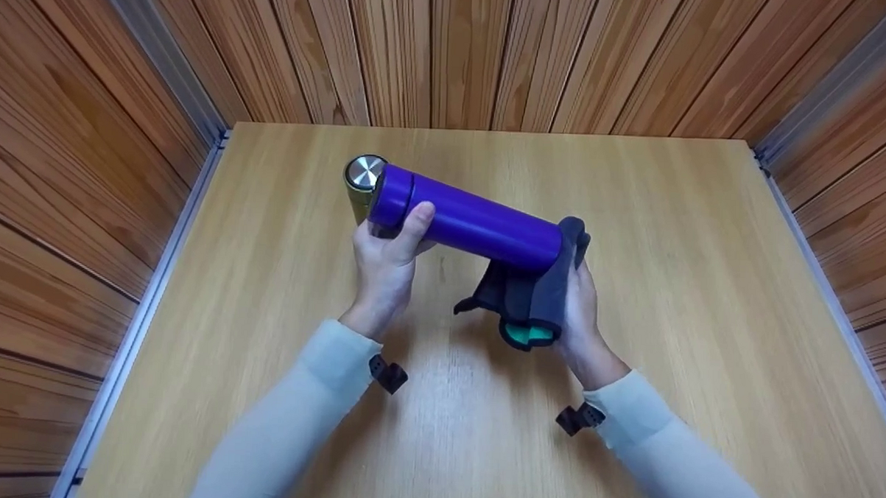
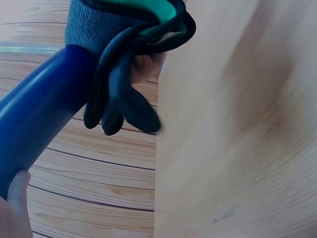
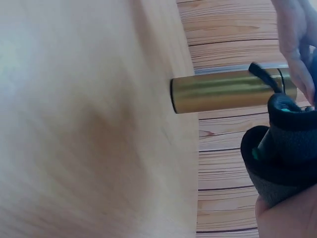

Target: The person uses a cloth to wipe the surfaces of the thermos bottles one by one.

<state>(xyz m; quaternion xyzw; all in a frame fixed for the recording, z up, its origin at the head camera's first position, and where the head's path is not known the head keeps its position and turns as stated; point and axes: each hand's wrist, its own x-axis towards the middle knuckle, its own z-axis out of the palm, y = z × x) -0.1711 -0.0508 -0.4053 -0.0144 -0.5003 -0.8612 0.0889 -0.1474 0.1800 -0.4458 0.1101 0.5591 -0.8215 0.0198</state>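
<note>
My left hand (image 1: 387, 269) grips a purple thermos bottle (image 1: 481, 221) near its lid, the thumb lying along the side. The bottle is held tilted above the table, lid end to the left. At its other end my right hand (image 1: 579, 313) holds a dark grey cloth (image 1: 548, 293) with black edging and a green underside against the bottle's base. Folds of the cloth (image 2: 119, 74) hang down below the bottle in the left wrist view. Most of the right hand's fingers are hidden behind the cloth.
A gold thermos bottle (image 3: 223, 91) with a silver-topped lid stands upright on the wooden table (image 1: 265, 287), just beyond the left hand. Wood-plank walls (image 1: 464, 58) enclose the back and both sides, with metal rails (image 1: 142, 305) along the table's side edges.
</note>
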